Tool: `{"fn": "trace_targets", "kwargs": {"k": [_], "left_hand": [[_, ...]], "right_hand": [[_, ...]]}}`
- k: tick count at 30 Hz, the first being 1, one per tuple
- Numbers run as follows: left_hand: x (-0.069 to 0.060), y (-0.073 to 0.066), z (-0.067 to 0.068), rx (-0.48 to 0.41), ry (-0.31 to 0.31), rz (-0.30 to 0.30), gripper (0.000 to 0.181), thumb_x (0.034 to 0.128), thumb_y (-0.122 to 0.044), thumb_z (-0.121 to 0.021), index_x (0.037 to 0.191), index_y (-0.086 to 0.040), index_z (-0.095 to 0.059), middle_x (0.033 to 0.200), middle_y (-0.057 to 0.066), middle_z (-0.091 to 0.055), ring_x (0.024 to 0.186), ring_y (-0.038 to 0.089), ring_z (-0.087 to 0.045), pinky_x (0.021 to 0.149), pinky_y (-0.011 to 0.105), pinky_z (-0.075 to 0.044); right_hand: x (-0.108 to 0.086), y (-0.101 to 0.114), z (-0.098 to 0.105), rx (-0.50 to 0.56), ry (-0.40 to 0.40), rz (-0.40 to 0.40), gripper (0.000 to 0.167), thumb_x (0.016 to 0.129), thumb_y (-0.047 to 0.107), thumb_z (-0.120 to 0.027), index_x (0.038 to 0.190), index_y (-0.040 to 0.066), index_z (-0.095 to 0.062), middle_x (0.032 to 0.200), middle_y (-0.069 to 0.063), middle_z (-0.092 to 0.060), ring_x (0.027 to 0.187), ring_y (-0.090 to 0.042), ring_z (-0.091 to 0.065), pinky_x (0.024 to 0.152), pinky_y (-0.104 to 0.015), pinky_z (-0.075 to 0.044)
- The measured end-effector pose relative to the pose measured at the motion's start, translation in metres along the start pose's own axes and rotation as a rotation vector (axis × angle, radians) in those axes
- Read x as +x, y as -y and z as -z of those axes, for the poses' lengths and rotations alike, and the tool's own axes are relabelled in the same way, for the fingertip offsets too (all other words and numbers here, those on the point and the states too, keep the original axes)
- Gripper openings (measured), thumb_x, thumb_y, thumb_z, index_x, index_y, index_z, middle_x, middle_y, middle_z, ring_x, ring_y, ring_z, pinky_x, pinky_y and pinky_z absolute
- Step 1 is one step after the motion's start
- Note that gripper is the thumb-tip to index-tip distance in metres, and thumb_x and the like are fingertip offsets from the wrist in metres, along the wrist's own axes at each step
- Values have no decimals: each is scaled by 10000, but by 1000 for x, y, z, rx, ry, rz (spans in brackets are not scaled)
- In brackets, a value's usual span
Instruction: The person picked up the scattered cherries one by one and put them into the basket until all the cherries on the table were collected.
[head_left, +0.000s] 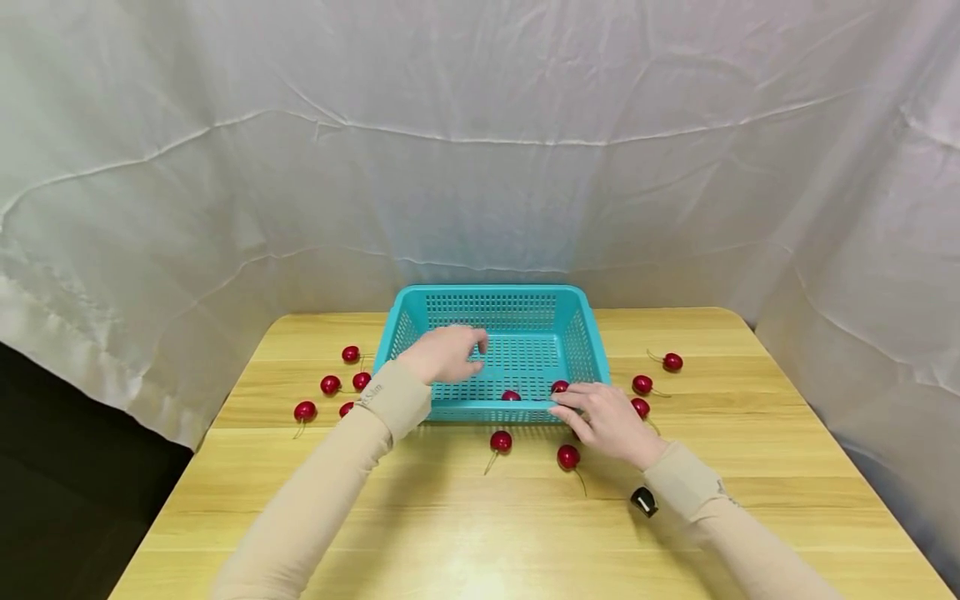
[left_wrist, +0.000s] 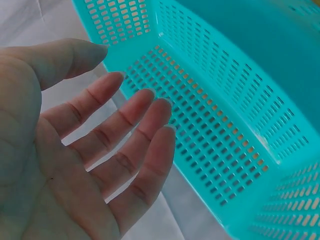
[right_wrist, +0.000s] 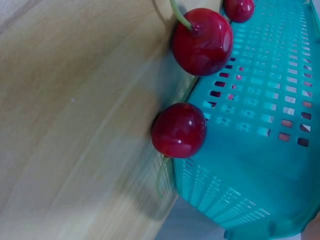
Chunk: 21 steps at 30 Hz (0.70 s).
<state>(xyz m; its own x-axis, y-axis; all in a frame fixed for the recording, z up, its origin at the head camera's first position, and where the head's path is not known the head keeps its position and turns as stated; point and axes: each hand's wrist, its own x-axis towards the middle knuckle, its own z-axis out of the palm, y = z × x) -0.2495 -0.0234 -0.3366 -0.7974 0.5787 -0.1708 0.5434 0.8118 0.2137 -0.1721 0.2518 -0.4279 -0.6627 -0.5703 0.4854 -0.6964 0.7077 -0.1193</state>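
Observation:
A turquoise plastic basket [head_left: 491, 292] with slotted walls stands on the table. Over its left part hovers my left hand [head_left: 446, 354], fingers relaxed and slightly bent; in the left wrist view the palm [left_wrist: 60, 165] is bare. My right hand [head_left: 611, 421] pinches the basket's front rim near the right corner, fingertips partly hidden. Just beyond those fingers a red cherry [head_left: 559, 387] shows inside the basket, and another cherry [head_left: 511, 396] lies by the front wall. In the right wrist view, two stemmed cherries, the nearer cherry [right_wrist: 179, 130] included, lie outside against the basket.
Several cherries lie left of the basket, among them one cherry [head_left: 305, 411] nearest the front. To the right are several more, including a cherry [head_left: 672, 362] farthest out. Two cherries sit in front. A small black object [head_left: 643, 501] is by the right cuff. Pale cloth [head_left: 487, 200] hangs behind.

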Motion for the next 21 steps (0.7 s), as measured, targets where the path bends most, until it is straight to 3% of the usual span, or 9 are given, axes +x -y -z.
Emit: {"fn": "trace_targets", "kwargs": {"k": [4,11,21], "left_hand": [[-9,9,4,-20,-45,25,250,1005,-261,-595,1216,-129,-612,1128,61,-649,940,209,-584,847,388,-511],[-25,28,9,-53,-153,47,241,1008,-248,-580,1213,-123,-608,1209,81,-646,1060,242,-610,925,415,-523],[-56,67,8,-137,-377,37,261,985,-178,-601,1224,-72,-612,1178,122,-657,1040,306,-650,907,460,-540]], "right_hand": [[0,0,0,0,9,-3,215,886,192,-743,1071,91,-790,1001,-53,-781,923,-220,-743,823,-416,-597],[-1,0,0,3,2,-3,210,895,199,-741,1061,81,-791,992,-57,-780,911,-222,-743,818,-420,-596],[-1,-1,-1,3,8,-5,215,916,216,-722,1072,84,-788,987,-47,-777,899,-211,-739,809,-413,-595]]}}
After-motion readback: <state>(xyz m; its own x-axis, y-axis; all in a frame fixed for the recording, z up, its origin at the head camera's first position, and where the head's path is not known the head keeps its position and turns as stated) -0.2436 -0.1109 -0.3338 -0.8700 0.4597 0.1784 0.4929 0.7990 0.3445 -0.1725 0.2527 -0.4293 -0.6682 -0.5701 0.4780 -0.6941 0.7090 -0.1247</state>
